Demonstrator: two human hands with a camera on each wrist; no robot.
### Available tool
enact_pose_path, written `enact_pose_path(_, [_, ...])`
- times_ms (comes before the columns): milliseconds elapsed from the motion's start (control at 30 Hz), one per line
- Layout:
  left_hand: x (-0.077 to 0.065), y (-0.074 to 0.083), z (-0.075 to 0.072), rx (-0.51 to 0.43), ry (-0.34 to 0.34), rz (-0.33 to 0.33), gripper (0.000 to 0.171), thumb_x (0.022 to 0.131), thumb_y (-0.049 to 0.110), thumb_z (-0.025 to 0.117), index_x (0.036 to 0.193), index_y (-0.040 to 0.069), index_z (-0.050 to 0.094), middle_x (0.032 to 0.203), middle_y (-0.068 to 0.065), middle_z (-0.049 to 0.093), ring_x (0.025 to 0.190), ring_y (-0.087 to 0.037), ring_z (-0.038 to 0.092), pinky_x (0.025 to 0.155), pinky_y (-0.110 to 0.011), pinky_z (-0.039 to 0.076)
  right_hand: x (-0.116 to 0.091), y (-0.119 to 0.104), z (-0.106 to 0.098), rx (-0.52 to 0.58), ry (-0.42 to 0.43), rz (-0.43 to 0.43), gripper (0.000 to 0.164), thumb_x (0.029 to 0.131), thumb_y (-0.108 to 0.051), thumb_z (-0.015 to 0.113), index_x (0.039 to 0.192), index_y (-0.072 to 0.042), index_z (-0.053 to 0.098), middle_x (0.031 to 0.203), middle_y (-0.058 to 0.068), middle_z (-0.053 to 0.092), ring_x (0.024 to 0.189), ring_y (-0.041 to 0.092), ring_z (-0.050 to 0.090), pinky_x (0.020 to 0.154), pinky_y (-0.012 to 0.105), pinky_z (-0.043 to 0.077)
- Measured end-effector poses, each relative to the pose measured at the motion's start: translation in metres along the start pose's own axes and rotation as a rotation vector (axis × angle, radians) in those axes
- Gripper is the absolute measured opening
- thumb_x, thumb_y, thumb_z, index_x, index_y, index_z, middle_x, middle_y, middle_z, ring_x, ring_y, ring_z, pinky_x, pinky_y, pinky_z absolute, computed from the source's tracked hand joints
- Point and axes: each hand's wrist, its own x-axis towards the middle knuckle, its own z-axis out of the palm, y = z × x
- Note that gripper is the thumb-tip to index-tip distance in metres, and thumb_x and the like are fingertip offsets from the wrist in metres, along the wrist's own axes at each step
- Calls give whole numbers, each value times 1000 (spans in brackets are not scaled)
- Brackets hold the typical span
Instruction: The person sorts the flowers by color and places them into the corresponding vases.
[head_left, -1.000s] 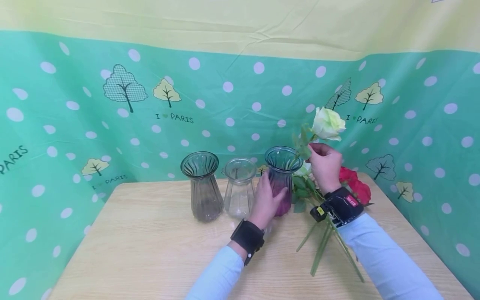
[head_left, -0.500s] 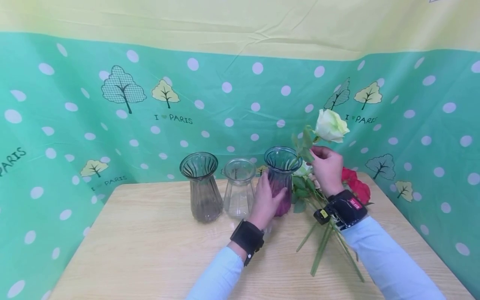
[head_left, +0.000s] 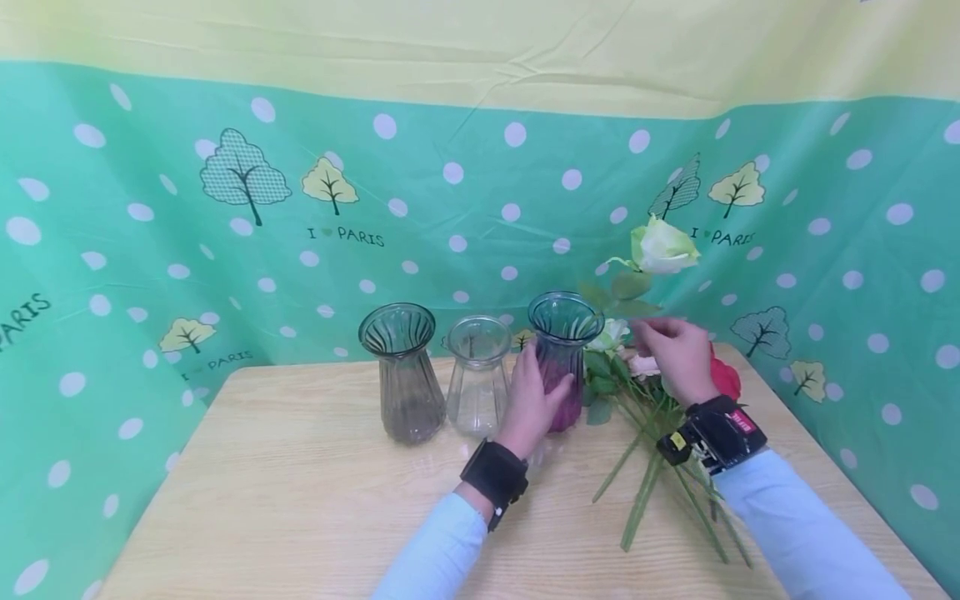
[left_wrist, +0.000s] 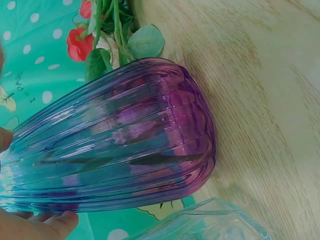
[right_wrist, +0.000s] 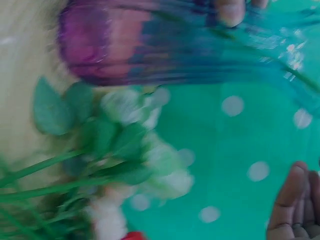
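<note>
Where the dotted green curtain (head_left: 420,142) hangs behind everything: you face printed trees and "I PARIS" lettering.
Wooden table (head_left: 300,500): it bears three glass vases and a loose bunch of flowers.
Flower bunch (head_left: 603,371): it lies to your right, stems toward you, blooms red, pale pink and white.
Grey vase (head_left: 411,400), clear vase (head_left: 477,392): both upright, left of your left hand.
Blue-purple vase (head_left: 566,350): upright, rightmost of the three, a stem showing through its glass.
Left hand (head_left: 528,400): your fingers and thumb wrap that vase's body.
Right hand (head_left: 681,357): your fingers are loosely extended, holding nothing, just below the rose's leaves.
White rose (head_left: 666,248): it leans rightward out of the blue-purple vase.
</note>
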Motion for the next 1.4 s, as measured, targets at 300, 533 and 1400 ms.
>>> enact_pose_path(300, [0,0,0,-5,-1,1,75,88,35,63,143,0,26,141,-20,40,131,-30,42,110,-40,39,0,57,-9,-164,-226,144,46,92,-29,58,115,10,61,90,14,71,68,6,62,68,27,53])
enact_pose_path(533, [0,1,1,-5,7,4,73,89,35,63,143,0,27,141,-19,42,130,-30,43,109,-41,40,0,84,0,-289,-289,166,45,88,-27,62,112,12,62,102,26,67,86,27,65,67,29,52])
enact_pose_path(1400, [0,2,1,0,17,16,73,89,34,63,142,0,27,140,-19,42,130,-30,42,109,-41,39,5,61,-16,-226,-234,60,38,91,-18,57,114,12,60,106,28,65,70,6,61,64,20,52])
